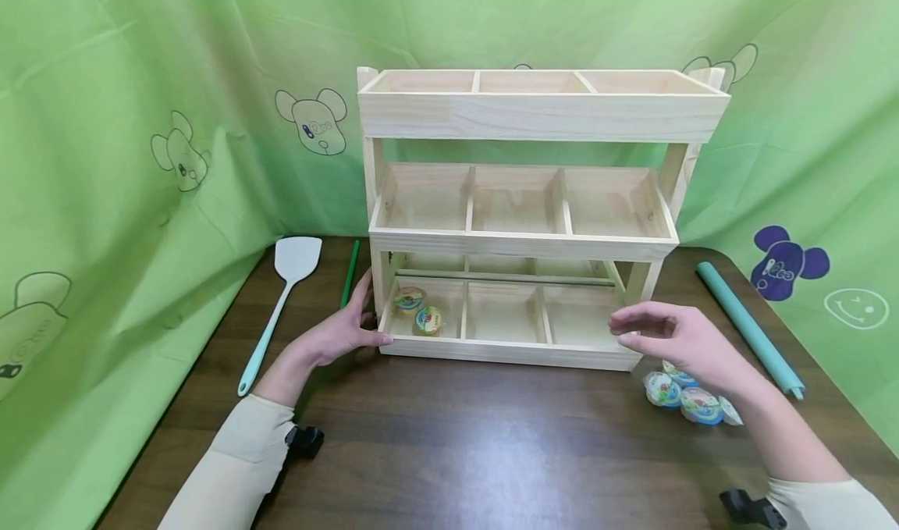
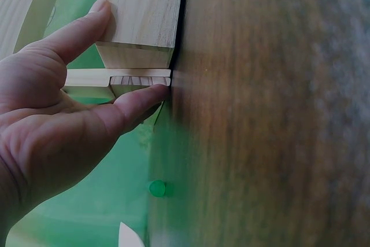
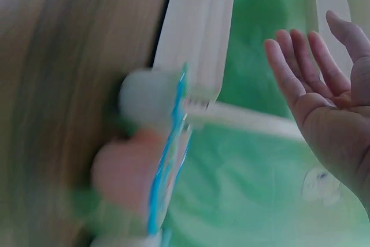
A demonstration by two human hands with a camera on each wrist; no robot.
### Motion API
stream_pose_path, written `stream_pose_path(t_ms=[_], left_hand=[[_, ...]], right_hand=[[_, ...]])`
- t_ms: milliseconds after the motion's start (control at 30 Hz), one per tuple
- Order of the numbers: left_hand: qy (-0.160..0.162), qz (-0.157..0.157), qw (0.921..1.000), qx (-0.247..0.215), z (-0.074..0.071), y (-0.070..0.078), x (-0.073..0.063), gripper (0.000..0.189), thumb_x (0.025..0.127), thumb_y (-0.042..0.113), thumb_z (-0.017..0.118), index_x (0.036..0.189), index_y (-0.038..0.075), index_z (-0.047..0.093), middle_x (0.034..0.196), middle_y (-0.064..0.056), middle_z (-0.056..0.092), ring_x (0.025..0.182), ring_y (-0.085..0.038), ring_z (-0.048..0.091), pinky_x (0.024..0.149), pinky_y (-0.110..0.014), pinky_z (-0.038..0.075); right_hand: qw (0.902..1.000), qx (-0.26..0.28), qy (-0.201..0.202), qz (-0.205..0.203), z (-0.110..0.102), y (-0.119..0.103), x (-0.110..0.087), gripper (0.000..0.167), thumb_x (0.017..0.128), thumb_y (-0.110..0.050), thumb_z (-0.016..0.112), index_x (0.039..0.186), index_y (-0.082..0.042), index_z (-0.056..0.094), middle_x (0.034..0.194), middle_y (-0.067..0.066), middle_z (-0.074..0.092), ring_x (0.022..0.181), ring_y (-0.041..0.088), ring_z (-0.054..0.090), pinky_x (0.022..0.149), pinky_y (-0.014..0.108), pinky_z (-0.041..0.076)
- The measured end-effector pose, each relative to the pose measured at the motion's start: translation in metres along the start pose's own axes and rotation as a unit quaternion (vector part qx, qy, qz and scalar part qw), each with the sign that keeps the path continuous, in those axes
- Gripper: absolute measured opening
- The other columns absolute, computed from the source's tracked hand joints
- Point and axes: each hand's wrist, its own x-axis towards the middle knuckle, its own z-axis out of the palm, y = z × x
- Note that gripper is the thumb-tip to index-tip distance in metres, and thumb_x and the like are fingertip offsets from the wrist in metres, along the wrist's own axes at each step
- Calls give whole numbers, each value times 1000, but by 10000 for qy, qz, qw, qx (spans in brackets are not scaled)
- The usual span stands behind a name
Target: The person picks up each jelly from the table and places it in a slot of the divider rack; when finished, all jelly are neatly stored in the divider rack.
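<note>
A pale wooden three-tier rack [image 1: 527, 245] stands on the table, each tier split into three compartments. My left hand [image 1: 346, 329] rests on its lower left corner, thumb against the front board and fingers along the side, as the left wrist view [image 2: 58, 102] also shows. Two small lidded cups [image 1: 427, 320] lie in the bottom tier's left compartment. By the bottom tier's right end hovers my right hand [image 1: 674, 339], holding nothing, its fingers slightly bent. Several more lidded cups [image 1: 701, 405] with blue rims sit on the table below it, partly hidden by the wrist.
A white spatula [image 1: 297, 261] with a light blue handle lies at the left, with a green stick [image 1: 350, 272] near it. A teal rolling pin [image 1: 748, 329] lies along the right side. Green printed cloth [image 1: 232, 38] hangs behind the brown table [image 1: 449, 444].
</note>
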Motion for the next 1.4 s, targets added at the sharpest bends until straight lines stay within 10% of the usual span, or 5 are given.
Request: stream_pose_path(t_ms=[333,833,1200,1400], left_hand=[[1,31,10000,38,0,0,-1,126,88,2,77,158,29,-24,164,-14,-24,144,-58,12,107,-59,33],[21,-44,10000,58,0,1,-1,127,88,1,77,158,28,-25,164,-16,-22,144,-57,12,109,-60,31],[-17,123,9999,-33,-1,0,-1,126,87,1,78,159,29,-23,165,-20,-15,143,-59,12,109,-62,30],[-3,107,9999,-3,-1,0,-1,127,87,2,78,158,29,-23,165,-17,-19,143,-59,12,109,-62,30]], right_hand=[[9983,-18,197,548,-21,27,-22,31,95,-7,71,124,2,66,111,5,74,95,4,70,75,23,55],[9838,-1543,25,914,-46,62,-40,43,88,-25,81,124,-5,69,116,11,72,100,-13,56,79,12,43],[9877,-581,-812,1201,-45,72,-42,52,90,-12,77,130,14,57,113,23,69,91,-1,65,73,25,55],[9859,-920,-713,1206,-43,74,-40,49,89,-16,79,128,10,62,107,17,72,86,0,64,71,25,54]])
